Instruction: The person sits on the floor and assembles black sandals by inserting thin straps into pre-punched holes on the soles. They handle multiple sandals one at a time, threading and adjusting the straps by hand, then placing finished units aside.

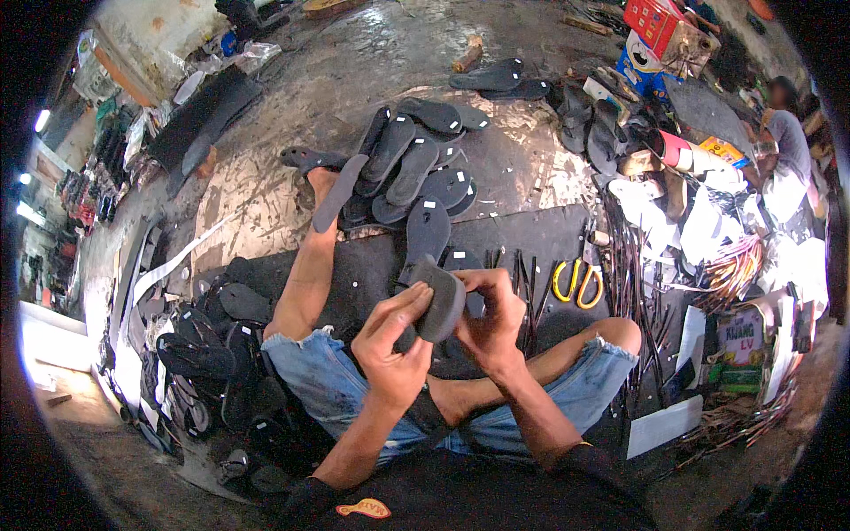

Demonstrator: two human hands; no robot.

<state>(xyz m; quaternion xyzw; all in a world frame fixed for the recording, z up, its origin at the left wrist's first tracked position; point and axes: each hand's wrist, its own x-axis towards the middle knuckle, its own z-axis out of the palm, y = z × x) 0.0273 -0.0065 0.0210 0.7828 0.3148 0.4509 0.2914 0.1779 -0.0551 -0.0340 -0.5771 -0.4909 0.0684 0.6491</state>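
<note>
A dark grey flip-flop sole (443, 305) is held up in front of me, its thick edge turned toward me. My left hand (396, 341) pinches it from the left, with the thumb and fingertips on its surface. My right hand (489, 314) has its fingers closed at the upper right edge of the sole; what the fingertips hold there is partly hidden. Just beyond lies another sole (428, 226) with a small white label. Farther out is a pile of similar soles (412, 173), several with white labels.
Yellow-handled scissors (577, 281) lie to the right, beside bundles of thin dark strips (633, 292). Many black sandals (208, 354) are heaped at my left. Boxes (660, 40) and scraps stand at the far right, where another person (784, 133) sits. My bare legs flank the work area.
</note>
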